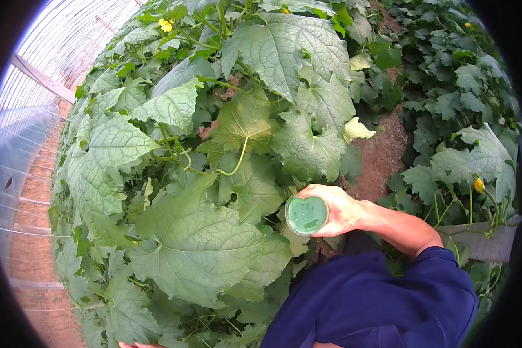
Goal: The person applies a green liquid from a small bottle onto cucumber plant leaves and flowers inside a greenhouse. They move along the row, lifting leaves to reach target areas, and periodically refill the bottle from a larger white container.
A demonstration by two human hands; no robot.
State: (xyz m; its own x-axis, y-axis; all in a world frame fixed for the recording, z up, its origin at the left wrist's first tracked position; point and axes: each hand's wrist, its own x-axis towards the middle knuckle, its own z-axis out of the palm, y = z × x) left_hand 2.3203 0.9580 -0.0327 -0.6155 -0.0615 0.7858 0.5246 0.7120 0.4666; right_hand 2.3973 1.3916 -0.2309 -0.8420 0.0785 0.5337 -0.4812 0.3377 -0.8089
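Note:
My right hand point(340, 210) is wrapped around a clear cup point(289, 222) holding green contents point(307, 215), seen from above. Dark marks show on the green surface, too unclear to make out. Just left of the cup spreads a broad, veined leaf point(200, 248) of a gourd-family vine. A paler leaf point(252, 187) on a curved stalk hangs beyond it. Only a few fingers of my left hand point(141, 345) reach into the bottom edge, beside a lower leaf point(132, 309); what they hold or touch is cut off.
Dense vines crowd the middle, with a yellow flower point(165, 25) at the top left. A bare soil path point(380, 152) separates them from another vine row point(456, 95). Along the left run a plastic greenhouse wall point(21, 143) and a soil strip point(37, 187). A grey board point(478, 241) stands at right.

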